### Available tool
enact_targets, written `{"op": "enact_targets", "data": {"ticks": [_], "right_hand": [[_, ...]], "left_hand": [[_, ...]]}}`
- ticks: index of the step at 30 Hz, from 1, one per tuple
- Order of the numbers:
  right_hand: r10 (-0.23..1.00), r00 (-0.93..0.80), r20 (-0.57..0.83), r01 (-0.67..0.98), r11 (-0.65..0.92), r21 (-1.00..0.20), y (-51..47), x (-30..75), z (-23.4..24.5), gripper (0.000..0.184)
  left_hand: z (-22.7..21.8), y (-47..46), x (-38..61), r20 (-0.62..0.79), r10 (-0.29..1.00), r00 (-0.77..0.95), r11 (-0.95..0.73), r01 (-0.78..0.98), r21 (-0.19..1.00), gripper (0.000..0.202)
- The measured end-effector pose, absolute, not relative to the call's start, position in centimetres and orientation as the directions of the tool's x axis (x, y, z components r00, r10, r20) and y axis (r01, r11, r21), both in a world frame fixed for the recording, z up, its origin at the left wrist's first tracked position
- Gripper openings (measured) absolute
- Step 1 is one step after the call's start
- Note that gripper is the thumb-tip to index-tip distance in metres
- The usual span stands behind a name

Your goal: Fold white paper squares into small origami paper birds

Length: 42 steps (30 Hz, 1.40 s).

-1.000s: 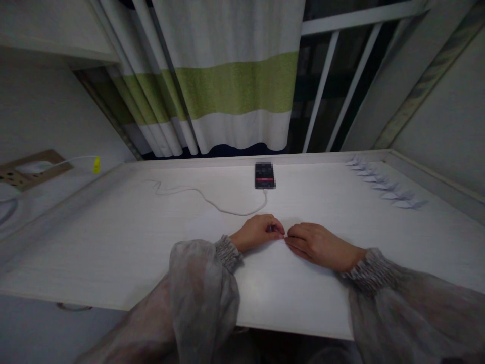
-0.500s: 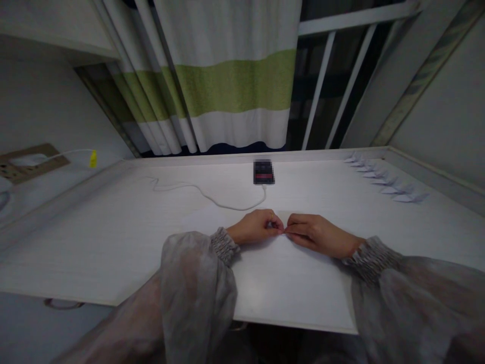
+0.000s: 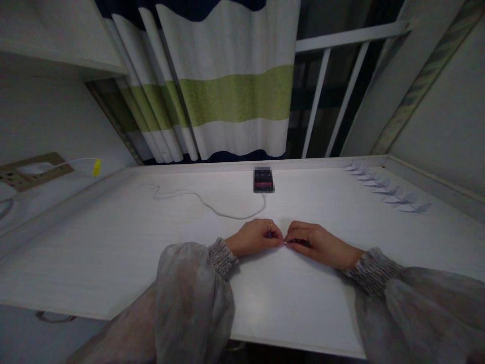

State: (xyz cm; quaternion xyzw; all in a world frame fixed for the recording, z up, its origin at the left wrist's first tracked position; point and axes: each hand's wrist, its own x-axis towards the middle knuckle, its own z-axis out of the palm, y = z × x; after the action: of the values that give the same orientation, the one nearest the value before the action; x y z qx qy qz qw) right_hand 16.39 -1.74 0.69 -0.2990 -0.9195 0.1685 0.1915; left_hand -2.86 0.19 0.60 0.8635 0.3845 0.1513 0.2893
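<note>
My left hand (image 3: 257,236) and my right hand (image 3: 322,245) meet fingertip to fingertip over the white table. Between them is a tiny pale edge of what looks like white paper (image 3: 285,243), mostly hidden by the fingers. Thumb and forefinger of my left hand are pinched together on it, and a ring shows on that hand. On its other side my right hand pinches too, its thumb and fingers bowed apart behind the tips. Toward the back right, several folded white paper figures (image 3: 386,188) stand in a slanting row.
A blurred-out dark device (image 3: 263,180) lies near the table's back edge, joined to a white cable (image 3: 227,214) that winds left. A faint pale sheet (image 3: 200,226) lies left of my hands. Behind hang striped curtains (image 3: 238,101); a socket panel (image 3: 36,171) is on the left wall.
The whole scene sits slightly lower in the picture, as the head camera tilts up. The gap between my right thumb and fingers has widened a little, while both hands stay together at the tips.
</note>
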Motion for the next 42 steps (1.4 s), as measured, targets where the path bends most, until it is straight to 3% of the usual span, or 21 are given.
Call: {"op": "enact_targets", "data": {"ticks": [12,20,29,42], "right_hand": [[0.525,-0.819,0.234,0.481,0.849,-0.22,-2.0,15.9,0.8,0.023],[0.614,-0.757,0.221,0.533,0.777,-0.333,-2.2,15.6,0.7,0.02],[0.596,-0.763,0.249,0.46,0.772,-0.438,-1.9,16.1,0.3,0.016],[0.75,-0.653,0.101,0.633,0.614,-0.471,-1.8,15.2,0.7,0.017]], "left_hand": [[0.7,0.0,-2.9,0.078,0.736,0.672,-0.567,0.549,0.615,0.015],[0.3,0.4,-3.2,0.037,0.754,0.656,-0.453,0.479,0.752,0.021],[-0.1,0.6,-2.9,0.053,0.772,0.634,-0.468,0.51,0.722,0.018],[0.3,0.6,-2.9,0.037,0.743,0.668,-0.464,0.474,0.748,0.019]]}}
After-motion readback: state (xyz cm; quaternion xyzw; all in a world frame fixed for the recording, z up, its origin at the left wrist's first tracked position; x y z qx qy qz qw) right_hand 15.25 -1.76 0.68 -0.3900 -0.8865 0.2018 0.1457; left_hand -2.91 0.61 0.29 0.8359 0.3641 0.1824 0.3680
